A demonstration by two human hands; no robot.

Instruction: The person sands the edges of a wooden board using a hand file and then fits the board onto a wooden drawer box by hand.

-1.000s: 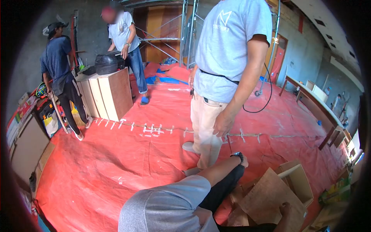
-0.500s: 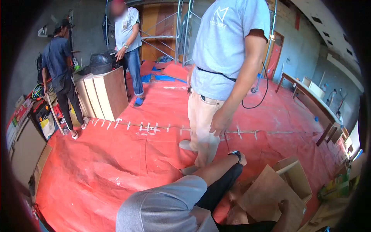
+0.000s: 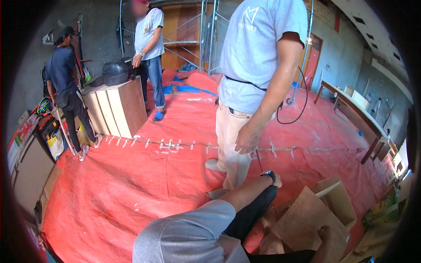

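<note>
My left hand (image 3: 278,180) rests at my bent knee in dark trousers, past a wristwatch (image 3: 268,176); its fingers are hidden. A thin dark rod (image 3: 259,161) rises beside the watch, and I cannot tell if the hand holds it. My right hand (image 3: 325,232) lies low in front of a tilted plywood panel (image 3: 302,215), its fingers curled, with any held thing hidden. Behind that panel stands an open wooden box (image 3: 340,199). My grey sleeve fills the bottom middle.
A person in a light blue shirt (image 3: 263,57) stands close in front. Farther left, two people stand by wooden cabinets (image 3: 125,109) with a black tub (image 3: 115,73) on top. Red sheeting (image 3: 109,188) covers the floor. Scaffolding (image 3: 204,39) and a long table (image 3: 351,107) stand behind.
The view has shifted slightly. The person at far left has bent a little and moved their feet. My hands stay nearly where they were.
</note>
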